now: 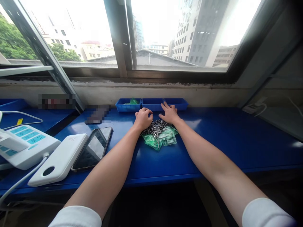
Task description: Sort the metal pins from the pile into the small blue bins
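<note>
A heap of slender metal pieces (157, 127), like screws or rivets, lies on the blue tabletop in the middle of the head view. Several small green plastic packets (152, 141) lie under and in front of it. My left hand (143, 119) is at the heap's left edge with its fingers curled in; what they hold, if anything, is hidden. Over the heap's far right side, my right hand (169, 113) has its fingers apart and nothing visible in them. Its fingertips are close to the blue three-part tray (151, 106) behind the heap.
Green packets (133, 101) sit in the tray's left compartment. A phone (93, 148), a white power bank (59, 159) and a white power strip (29, 142) with cables are on the left. A metal shelf post (63, 78) rises by the window.
</note>
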`<control>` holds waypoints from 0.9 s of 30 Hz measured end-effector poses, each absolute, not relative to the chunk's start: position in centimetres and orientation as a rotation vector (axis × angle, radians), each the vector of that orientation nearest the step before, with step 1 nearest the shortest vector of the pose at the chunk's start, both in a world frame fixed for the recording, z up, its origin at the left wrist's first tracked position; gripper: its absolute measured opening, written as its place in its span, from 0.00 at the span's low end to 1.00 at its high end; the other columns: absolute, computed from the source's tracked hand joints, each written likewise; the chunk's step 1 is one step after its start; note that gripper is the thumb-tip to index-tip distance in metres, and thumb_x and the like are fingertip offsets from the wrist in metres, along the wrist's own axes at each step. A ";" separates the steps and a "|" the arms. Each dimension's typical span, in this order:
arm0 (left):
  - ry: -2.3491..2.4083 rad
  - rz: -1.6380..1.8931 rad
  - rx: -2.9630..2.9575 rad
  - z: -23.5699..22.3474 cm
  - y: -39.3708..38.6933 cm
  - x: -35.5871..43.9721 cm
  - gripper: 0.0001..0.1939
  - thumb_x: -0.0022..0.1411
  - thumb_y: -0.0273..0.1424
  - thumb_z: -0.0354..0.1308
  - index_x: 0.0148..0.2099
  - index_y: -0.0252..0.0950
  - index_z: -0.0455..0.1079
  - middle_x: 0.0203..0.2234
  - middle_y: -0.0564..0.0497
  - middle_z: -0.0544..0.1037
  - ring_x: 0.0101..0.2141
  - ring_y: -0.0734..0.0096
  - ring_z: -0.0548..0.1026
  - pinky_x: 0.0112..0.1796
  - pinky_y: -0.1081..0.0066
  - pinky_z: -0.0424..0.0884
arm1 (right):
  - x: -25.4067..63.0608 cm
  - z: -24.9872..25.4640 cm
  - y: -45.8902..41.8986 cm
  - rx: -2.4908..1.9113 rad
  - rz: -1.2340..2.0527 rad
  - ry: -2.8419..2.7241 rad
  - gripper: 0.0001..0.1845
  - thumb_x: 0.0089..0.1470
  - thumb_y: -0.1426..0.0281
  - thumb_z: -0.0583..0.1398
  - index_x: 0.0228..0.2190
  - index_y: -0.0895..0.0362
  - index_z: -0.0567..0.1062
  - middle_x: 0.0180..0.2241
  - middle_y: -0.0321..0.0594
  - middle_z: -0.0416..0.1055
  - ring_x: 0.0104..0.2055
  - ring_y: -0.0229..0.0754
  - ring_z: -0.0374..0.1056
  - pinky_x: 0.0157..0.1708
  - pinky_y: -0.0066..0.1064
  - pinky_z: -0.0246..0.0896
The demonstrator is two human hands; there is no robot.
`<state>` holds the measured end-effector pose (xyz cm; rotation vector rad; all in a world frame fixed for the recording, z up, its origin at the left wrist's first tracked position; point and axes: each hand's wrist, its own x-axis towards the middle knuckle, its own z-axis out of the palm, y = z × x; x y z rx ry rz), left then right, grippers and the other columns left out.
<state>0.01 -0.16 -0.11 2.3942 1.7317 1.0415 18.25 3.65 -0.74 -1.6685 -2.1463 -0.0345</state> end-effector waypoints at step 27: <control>1.732 0.690 2.440 -0.8 0.4 -0.1 0.15 0.59 0.37 0.50 0.40 0.42 0.76 0.43 0.45 0.74 0.47 0.53 0.68 0.48 0.55 0.62 | 17.4 0.4 1.2 -1.229 0.434 -2.322 0.06 0.47 0.70 0.62 0.28 0.58 0.79 0.31 0.38 0.74 0.35 0.38 0.68 0.37 0.27 0.59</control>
